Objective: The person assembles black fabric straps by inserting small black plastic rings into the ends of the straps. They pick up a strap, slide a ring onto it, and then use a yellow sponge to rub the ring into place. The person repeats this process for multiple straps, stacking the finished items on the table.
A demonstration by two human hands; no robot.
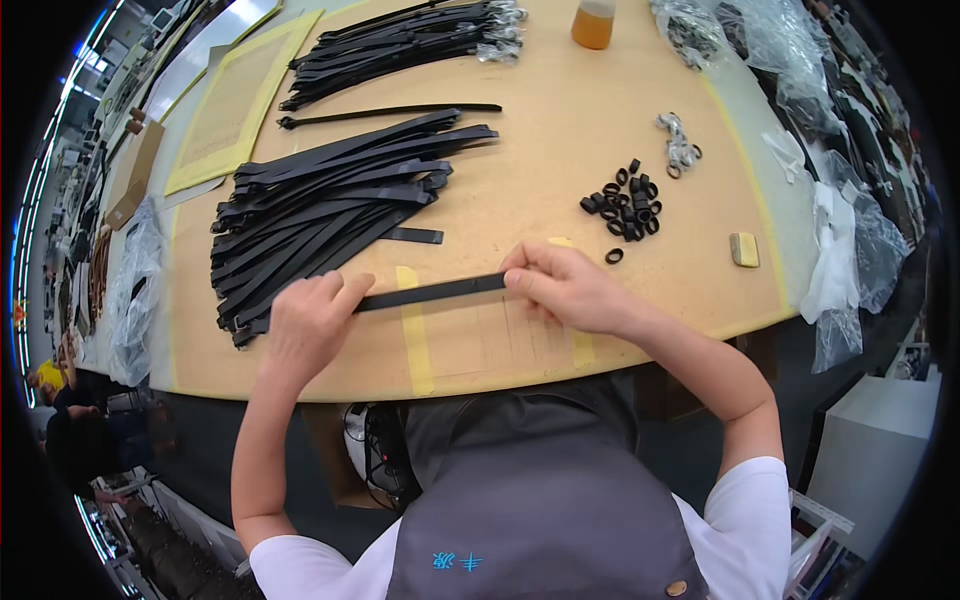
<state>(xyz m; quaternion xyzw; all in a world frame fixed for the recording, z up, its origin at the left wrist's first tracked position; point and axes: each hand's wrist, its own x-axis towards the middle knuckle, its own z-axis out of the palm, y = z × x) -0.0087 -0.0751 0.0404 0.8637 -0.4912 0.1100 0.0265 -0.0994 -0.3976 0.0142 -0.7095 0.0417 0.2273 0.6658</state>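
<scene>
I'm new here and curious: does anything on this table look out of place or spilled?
Nothing looks spilled. Slightly odd: one black ring lies apart from the ring heap, and a single strap lies alone between the far strap pile and the nearer pile.

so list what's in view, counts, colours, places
held strap: one, black, between both hands
strap pile: many, black, table's left
strap bundle: many, black, table's far left
lone strap: one, black, between pile and bundle
rings: many, black, table's right
wrapped pieces: several, silvery, beyond rings
container: one, amber, table's far side
block: one, yellowish, right of rings
tape strips: two, yellow, near edge
yellow-edged sheet: one, yellowish, upper left
plastic bags: several, clear, both sides
cardboard box: one, brown, left
table: one, tan, centre
apron: one, grey, bottom
left hand: one, bare, on strap's left
right hand: one, bare, on strap's right
</scene>
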